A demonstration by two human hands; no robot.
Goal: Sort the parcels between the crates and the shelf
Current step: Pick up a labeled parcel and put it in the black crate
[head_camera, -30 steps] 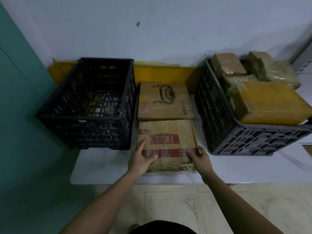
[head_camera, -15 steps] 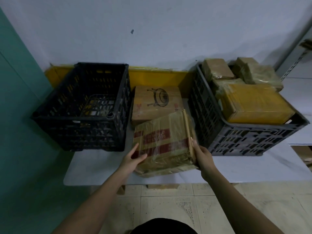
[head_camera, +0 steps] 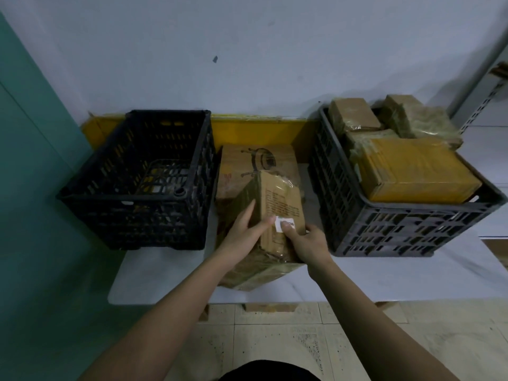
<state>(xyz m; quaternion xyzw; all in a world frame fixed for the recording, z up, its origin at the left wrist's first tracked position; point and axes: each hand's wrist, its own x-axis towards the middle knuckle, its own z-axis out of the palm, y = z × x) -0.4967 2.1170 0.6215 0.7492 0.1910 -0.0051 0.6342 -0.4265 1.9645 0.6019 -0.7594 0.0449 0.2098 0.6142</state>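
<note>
A taped cardboard parcel [head_camera: 277, 202] stands tipped up on edge between the two crates, its narrow side with a white label facing me. My left hand [head_camera: 247, 229] grips its left side, thumb near the label. My right hand [head_camera: 308, 243] holds its lower right corner. Behind it a flat brown parcel [head_camera: 236, 166] with a drawing lies on the white platform [head_camera: 384, 276]. The black crate [head_camera: 137, 199] on the left holds no parcels. The grey crate [head_camera: 390, 229] on the right is filled with several parcels, a yellow box [head_camera: 412, 171] on top.
A yellow board [head_camera: 255, 130] leans against the white wall behind the crates. A metal shelf upright [head_camera: 483, 105] shows at the far right edge. A teal wall runs along the left. Tiled floor lies below the platform's front edge.
The parcel went from lying flat to lifted and turned up on its edge. Both hands shifted with it, closer together near the label.
</note>
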